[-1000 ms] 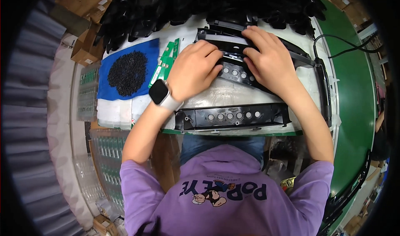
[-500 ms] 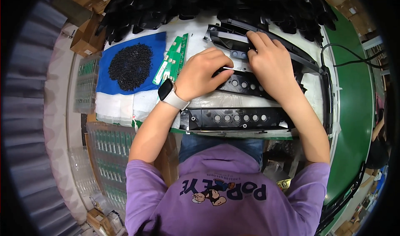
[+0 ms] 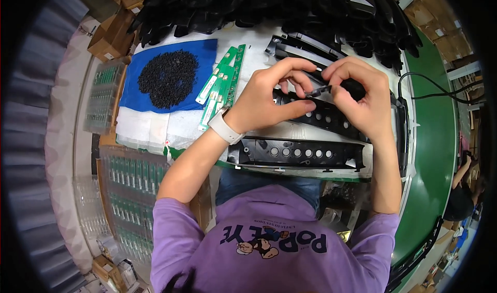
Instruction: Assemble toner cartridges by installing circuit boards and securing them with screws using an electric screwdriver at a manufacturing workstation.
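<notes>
A small dark strip-like piece is held up over the table, pinched at its right end by my right hand. At its other end, my left hand has curled fingers, with the thumb spread away from them. Those left fingertips are close to the piece; whether they touch it I cannot tell. Below both hands lies a long black panel with a row of round holes, partly covered by them. A similar black panel lies along the table's near edge. Behind my hands are curved black housings.
Green circuit boards lie left of my hands. Farther left, small black parts are heaped on a blue cloth. Black plastic parts crowd the far side. A black cable runs off at the right.
Both hands have lifted off the black part and drawn closer together, the right one moving right and down. The small dark piece now shows between them. The view has shifted slightly.
</notes>
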`<state>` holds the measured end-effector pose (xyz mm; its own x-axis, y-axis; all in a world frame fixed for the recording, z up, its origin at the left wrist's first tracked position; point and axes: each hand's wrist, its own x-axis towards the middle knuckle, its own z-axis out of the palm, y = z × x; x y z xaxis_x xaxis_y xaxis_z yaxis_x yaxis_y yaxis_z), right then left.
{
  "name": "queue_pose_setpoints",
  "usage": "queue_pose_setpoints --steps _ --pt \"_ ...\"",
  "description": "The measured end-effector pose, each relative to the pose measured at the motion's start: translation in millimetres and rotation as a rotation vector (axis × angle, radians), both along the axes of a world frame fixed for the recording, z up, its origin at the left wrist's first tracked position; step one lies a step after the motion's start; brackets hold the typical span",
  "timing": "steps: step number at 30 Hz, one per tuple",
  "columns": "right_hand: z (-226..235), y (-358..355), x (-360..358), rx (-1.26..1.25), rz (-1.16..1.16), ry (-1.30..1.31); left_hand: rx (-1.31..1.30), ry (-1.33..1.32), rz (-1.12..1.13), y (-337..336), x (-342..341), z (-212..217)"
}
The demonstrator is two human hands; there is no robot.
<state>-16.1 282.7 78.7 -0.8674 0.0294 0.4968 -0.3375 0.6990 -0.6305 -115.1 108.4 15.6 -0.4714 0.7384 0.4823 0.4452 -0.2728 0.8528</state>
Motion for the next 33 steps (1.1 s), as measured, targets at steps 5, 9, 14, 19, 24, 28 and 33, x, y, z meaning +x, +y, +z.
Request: queue_pose_setpoints --steps 5,9,14,19,24,28,33 --pt "-6 -8 5 -0.242 0.071 -0.202 -0.039 -0.192 -0.075 -9 4 9" --pt "-12 -9 8 -0.478 0.069 -0.403 0.003 -0.184 -0.059 -10 -1 6" --pt "-9 -5 18 -0.271 0.022 -0.483 -0.078 -0.087 0.046 -12 1 6" --pt "-21 9 46 -0.001 -0.028 -0.344 -0.105 0.515 0.042 -3 -2 -4" --pt "-47 11 63 0.418 -0.146 -0.14 -0.218 0.753 0.043 4 4 -16" --pt "-50 9 64 0.467 -0.193 -0.048 -0.192 0.693 0.008 5 1 -16" --pt "-39 9 65 0.501 -0.197 -0.031 -0.29 0.782 -0.017 3 5 -6"
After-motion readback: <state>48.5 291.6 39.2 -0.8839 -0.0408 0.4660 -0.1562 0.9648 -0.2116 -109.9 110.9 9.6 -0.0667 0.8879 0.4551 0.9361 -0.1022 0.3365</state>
